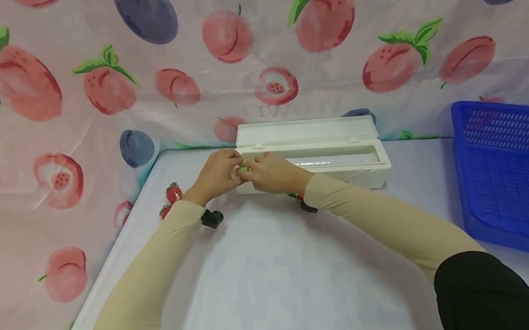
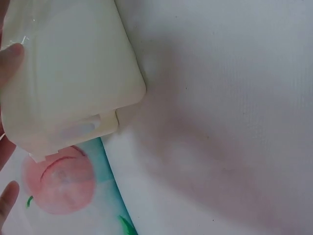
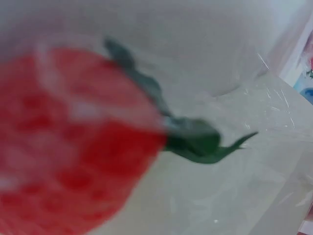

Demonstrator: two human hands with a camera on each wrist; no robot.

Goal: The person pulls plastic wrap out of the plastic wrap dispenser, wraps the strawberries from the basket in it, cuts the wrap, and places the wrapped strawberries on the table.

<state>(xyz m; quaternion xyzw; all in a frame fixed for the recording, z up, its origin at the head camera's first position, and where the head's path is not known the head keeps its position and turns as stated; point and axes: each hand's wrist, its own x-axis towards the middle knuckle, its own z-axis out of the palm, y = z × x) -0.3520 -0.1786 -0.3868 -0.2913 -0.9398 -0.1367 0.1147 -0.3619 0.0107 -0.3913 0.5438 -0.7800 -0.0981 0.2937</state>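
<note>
A long white dispenser box (image 1: 316,186) stands with its lid (image 1: 305,129) raised, a pale roll (image 1: 333,160) showing inside. At its left end my left hand (image 1: 217,175) and right hand (image 1: 273,172) meet, fingers curled and pinching together at a small pale thing with a bit of green (image 1: 244,167); I cannot tell its kind. In the left wrist view, a fingertip (image 2: 12,58) lies against the box end. A red strawberry (image 3: 73,147) with a green stem is close to the right wrist camera, with shiny clear film (image 3: 274,107) near it.
Two red strawberries (image 1: 173,193) lie just left of the left wrist. A blue perforated basket (image 1: 467,180) stands on the right of the white table (image 1: 273,289). Behind, a fruit-print sheet (image 1: 233,90) rises at the table's back and left edges.
</note>
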